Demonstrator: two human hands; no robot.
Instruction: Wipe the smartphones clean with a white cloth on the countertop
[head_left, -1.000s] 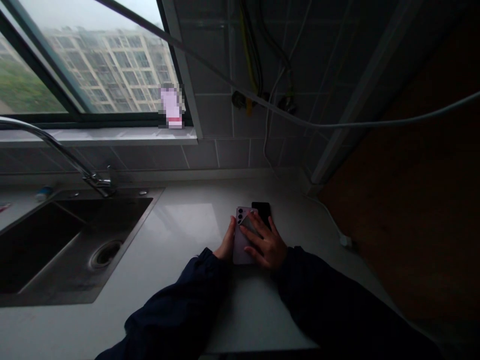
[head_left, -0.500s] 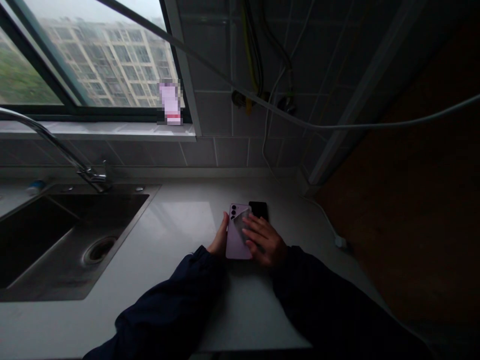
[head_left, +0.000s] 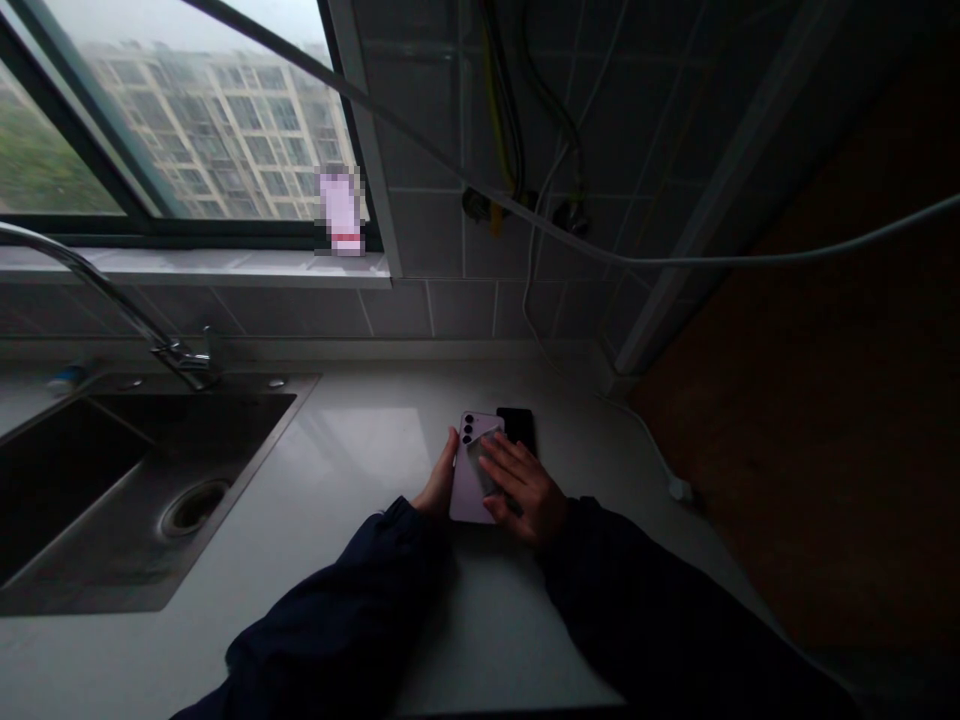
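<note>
A lilac smartphone (head_left: 466, 492) is held back side up above the counter, its camera lenses at the upper left. My left hand (head_left: 437, 487) grips its left edge, thumb along the side, the other fingers hidden beneath. A small grey cloth (head_left: 480, 462) lies against the phone's back under the fingers of my right hand (head_left: 529, 492). Those fingers press the cloth flat on the phone, slightly spread. Just behind, a dark phone-like slab (head_left: 517, 424) shows partly past the lilac phone and my right hand.
On the left is a steel sink (head_left: 247, 470) with a chrome faucet (head_left: 180, 362). The white counter (head_left: 360, 460) runs along a tiled wall. A white cable (head_left: 652, 440) with a plug (head_left: 679, 490) trails on the right. Another cable (head_left: 675, 262) hangs across the view.
My right hand and the cloth have slid a little left over the phone's back. My left hand keeps its hold on the phone.
</note>
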